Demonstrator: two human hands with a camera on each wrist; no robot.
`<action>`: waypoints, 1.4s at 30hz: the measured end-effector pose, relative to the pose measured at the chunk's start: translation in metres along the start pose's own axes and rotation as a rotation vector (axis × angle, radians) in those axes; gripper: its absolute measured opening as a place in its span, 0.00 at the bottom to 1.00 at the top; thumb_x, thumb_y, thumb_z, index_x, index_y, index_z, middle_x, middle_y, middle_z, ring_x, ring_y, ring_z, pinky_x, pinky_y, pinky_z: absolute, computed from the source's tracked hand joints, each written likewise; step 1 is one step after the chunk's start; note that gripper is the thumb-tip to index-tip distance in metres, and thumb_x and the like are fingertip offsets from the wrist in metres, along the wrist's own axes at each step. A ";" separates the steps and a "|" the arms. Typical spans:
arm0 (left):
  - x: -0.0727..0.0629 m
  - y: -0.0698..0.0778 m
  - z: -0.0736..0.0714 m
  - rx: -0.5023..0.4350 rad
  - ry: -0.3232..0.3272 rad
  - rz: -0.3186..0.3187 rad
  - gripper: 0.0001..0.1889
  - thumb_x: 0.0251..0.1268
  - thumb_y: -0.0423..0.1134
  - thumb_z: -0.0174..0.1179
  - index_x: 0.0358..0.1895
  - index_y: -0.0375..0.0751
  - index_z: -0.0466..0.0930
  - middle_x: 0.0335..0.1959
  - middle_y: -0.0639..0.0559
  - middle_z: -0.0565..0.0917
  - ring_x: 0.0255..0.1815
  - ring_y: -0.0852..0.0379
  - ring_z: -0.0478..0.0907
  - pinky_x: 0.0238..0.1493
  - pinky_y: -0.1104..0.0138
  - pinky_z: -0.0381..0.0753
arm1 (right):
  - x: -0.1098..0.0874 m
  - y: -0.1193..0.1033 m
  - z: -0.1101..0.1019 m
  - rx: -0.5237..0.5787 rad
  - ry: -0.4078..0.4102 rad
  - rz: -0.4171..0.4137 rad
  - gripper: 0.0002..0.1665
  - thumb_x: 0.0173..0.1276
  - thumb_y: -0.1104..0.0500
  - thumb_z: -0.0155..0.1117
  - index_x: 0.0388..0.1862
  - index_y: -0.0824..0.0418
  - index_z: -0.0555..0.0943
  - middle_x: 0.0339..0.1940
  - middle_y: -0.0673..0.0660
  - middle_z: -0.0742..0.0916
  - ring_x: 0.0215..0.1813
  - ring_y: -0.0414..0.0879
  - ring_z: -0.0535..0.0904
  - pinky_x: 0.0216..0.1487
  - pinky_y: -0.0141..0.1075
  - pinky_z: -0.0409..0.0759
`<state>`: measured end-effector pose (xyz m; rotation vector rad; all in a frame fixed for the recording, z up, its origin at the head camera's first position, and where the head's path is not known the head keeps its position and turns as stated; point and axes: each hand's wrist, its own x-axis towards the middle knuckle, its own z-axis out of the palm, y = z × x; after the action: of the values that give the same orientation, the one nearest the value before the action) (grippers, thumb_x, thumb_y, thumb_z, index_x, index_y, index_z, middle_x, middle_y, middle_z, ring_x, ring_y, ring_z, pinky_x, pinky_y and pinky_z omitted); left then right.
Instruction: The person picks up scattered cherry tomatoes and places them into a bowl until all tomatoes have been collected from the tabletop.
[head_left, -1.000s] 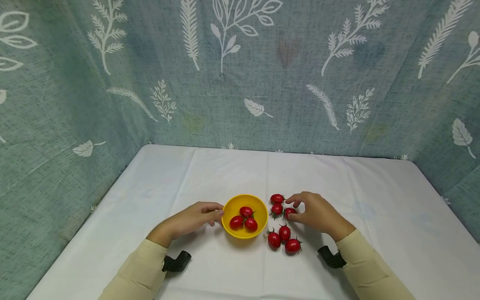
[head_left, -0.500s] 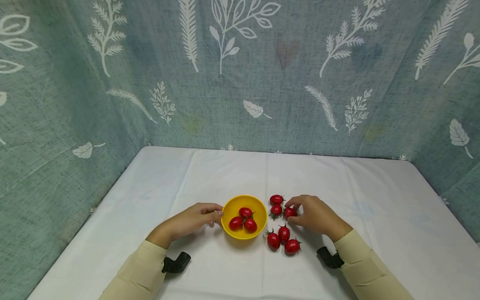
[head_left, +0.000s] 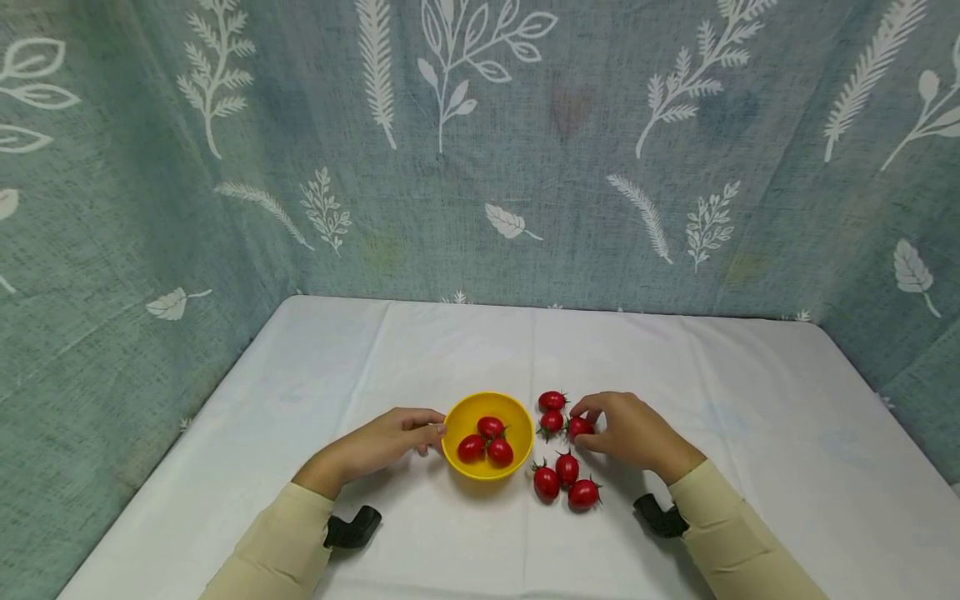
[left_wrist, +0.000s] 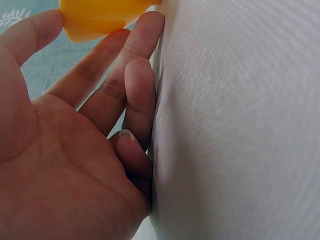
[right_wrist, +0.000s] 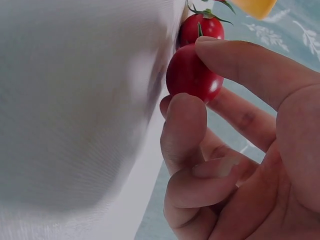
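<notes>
In the head view a yellow bowl (head_left: 487,477) holds 3 red cherry tomatoes (head_left: 491,427). My left hand (head_left: 378,442) grips the bowl's left side, thumb at the rim and fingertips lower against the wall; the left wrist view shows the yellow wall (left_wrist: 95,20) between them. Right of the bowl, my right hand (head_left: 633,427) pinches a cherry tomato (right_wrist: 190,75) between thumb and fingers. That tomato is low, close to the white cloth. Beside it lie two more cherry tomatoes (head_left: 552,402), and a second group of cherry tomatoes (head_left: 546,483) sits nearer me.
A white cloth (head_left: 420,550) covers the table. Behind and to the left hangs a blue-green curtain (head_left: 480,183) with white leaf prints. Black wrist mounts (head_left: 352,527) stick out from both sleeves.
My right fingers have closed in on the cherry tomato, which has barely moved. The left hand and the bowl keep their places; the head view has shifted slightly.
</notes>
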<state>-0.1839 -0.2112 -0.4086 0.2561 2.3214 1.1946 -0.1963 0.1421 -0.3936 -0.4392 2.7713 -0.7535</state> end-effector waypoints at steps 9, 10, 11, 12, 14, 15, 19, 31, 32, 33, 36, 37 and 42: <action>-0.002 0.001 -0.001 -0.002 0.007 -0.005 0.24 0.73 0.60 0.53 0.62 0.51 0.79 0.43 0.54 0.86 0.46 0.53 0.74 0.39 0.62 0.65 | -0.001 -0.004 -0.004 -0.029 0.047 -0.069 0.17 0.59 0.56 0.77 0.48 0.53 0.86 0.34 0.48 0.85 0.34 0.43 0.75 0.35 0.36 0.76; -0.003 0.002 -0.001 0.000 0.007 -0.004 0.24 0.73 0.60 0.53 0.62 0.51 0.78 0.43 0.54 0.86 0.46 0.53 0.74 0.39 0.62 0.65 | -0.001 -0.005 -0.004 -0.032 0.053 -0.081 0.17 0.59 0.56 0.77 0.48 0.53 0.86 0.33 0.47 0.85 0.34 0.43 0.75 0.36 0.36 0.76; -0.003 0.002 -0.002 0.002 0.006 -0.002 0.24 0.73 0.60 0.52 0.63 0.50 0.78 0.44 0.54 0.86 0.46 0.53 0.74 0.40 0.62 0.65 | -0.002 -0.005 -0.004 -0.035 0.061 -0.090 0.17 0.59 0.56 0.77 0.48 0.53 0.86 0.33 0.47 0.85 0.35 0.43 0.76 0.37 0.36 0.76; -0.003 0.002 -0.002 0.002 0.006 0.000 0.24 0.73 0.59 0.52 0.63 0.50 0.78 0.44 0.54 0.86 0.46 0.54 0.74 0.40 0.61 0.65 | -0.002 -0.006 -0.004 -0.038 0.067 -0.096 0.16 0.59 0.56 0.77 0.48 0.53 0.87 0.33 0.47 0.85 0.36 0.43 0.76 0.38 0.36 0.76; -0.004 0.002 -0.002 0.005 0.003 0.006 0.25 0.74 0.59 0.52 0.63 0.49 0.78 0.44 0.54 0.86 0.46 0.54 0.74 0.41 0.61 0.65 | -0.003 -0.009 -0.004 -0.039 0.076 -0.100 0.17 0.59 0.56 0.77 0.48 0.52 0.87 0.34 0.46 0.85 0.37 0.43 0.76 0.40 0.37 0.77; -0.004 0.002 -0.002 0.004 0.002 0.009 0.25 0.74 0.59 0.52 0.63 0.49 0.78 0.44 0.54 0.86 0.46 0.54 0.74 0.41 0.61 0.65 | -0.003 -0.010 -0.005 -0.036 0.079 -0.100 0.17 0.59 0.56 0.77 0.48 0.52 0.87 0.34 0.46 0.85 0.38 0.44 0.77 0.40 0.37 0.77; -0.004 0.001 -0.003 0.002 0.003 0.008 0.25 0.74 0.59 0.52 0.63 0.49 0.78 0.44 0.54 0.86 0.46 0.54 0.74 0.41 0.61 0.65 | -0.005 -0.015 -0.005 -0.027 0.090 -0.109 0.17 0.59 0.56 0.77 0.49 0.52 0.86 0.35 0.46 0.85 0.40 0.47 0.78 0.41 0.37 0.77; -0.002 -0.005 0.001 -0.021 -0.010 0.025 0.24 0.74 0.58 0.52 0.63 0.48 0.78 0.44 0.53 0.86 0.45 0.53 0.74 0.39 0.62 0.65 | -0.018 -0.029 -0.006 -0.012 0.120 -0.164 0.20 0.62 0.55 0.75 0.53 0.52 0.86 0.39 0.46 0.86 0.29 0.40 0.72 0.31 0.31 0.75; -0.002 -0.005 0.002 -0.021 -0.011 0.028 0.24 0.74 0.58 0.52 0.63 0.48 0.78 0.44 0.52 0.86 0.45 0.53 0.74 0.38 0.62 0.65 | -0.020 -0.030 -0.006 -0.011 0.123 -0.169 0.20 0.62 0.55 0.75 0.54 0.52 0.86 0.39 0.46 0.86 0.29 0.40 0.72 0.31 0.31 0.75; -0.002 -0.005 0.002 -0.021 -0.013 0.028 0.24 0.74 0.58 0.52 0.63 0.48 0.78 0.43 0.52 0.85 0.45 0.53 0.74 0.37 0.62 0.65 | -0.021 -0.031 -0.006 -0.009 0.129 -0.180 0.20 0.62 0.55 0.75 0.54 0.52 0.86 0.39 0.46 0.86 0.29 0.39 0.72 0.31 0.30 0.75; -0.001 -0.005 0.002 -0.024 -0.005 0.017 0.24 0.74 0.58 0.53 0.63 0.49 0.78 0.43 0.53 0.85 0.44 0.53 0.74 0.36 0.63 0.65 | -0.024 -0.035 -0.005 0.002 0.149 -0.226 0.21 0.62 0.56 0.75 0.54 0.52 0.85 0.41 0.45 0.86 0.27 0.38 0.72 0.30 0.30 0.75; -0.001 -0.004 0.002 -0.021 -0.004 0.014 0.24 0.74 0.59 0.53 0.62 0.50 0.78 0.43 0.53 0.85 0.44 0.53 0.74 0.36 0.63 0.65 | -0.024 -0.036 -0.005 0.006 0.157 -0.239 0.21 0.62 0.56 0.75 0.55 0.52 0.85 0.41 0.45 0.86 0.27 0.38 0.72 0.29 0.29 0.75; 0.000 -0.003 0.001 -0.007 -0.001 0.017 0.23 0.73 0.59 0.52 0.62 0.52 0.79 0.43 0.54 0.86 0.46 0.53 0.74 0.39 0.62 0.66 | -0.027 -0.045 -0.003 0.013 0.174 -0.284 0.23 0.62 0.54 0.75 0.57 0.50 0.84 0.45 0.43 0.87 0.25 0.37 0.71 0.28 0.29 0.74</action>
<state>-0.1835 -0.2124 -0.4111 0.2745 2.3189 1.2100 -0.1622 0.1152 -0.3635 -0.8142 2.8969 -0.9110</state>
